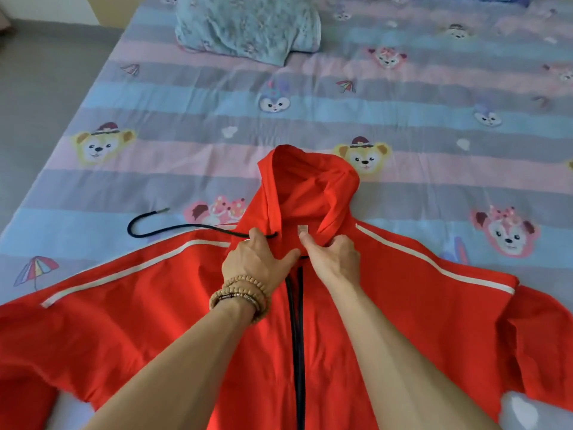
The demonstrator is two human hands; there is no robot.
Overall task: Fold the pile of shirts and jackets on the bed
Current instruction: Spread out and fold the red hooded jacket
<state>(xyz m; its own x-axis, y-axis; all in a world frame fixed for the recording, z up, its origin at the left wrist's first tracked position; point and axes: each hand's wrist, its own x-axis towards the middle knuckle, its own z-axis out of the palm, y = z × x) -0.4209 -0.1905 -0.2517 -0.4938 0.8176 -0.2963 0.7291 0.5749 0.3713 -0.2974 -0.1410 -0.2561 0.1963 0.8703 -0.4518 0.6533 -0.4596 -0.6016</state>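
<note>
Jacket (pixel 403 305) spread front-up and unfolded on bed (pixel 201 119); my left hand (pixel 257 262) and right hand (pixel 333 259) seemingly pinch its collar by the zip, one folded shirt (pixel 248 29) beyond, folding yet to begin.

Both bare forearms reach up from the bottom of the frame and meet at centre. The left hand (pixel 259 257), beaded bracelets on its wrist, lies knuckles up with fingers curled under. The right hand (pixel 333 257) pinches, thumb raised, fingers curled.
</note>
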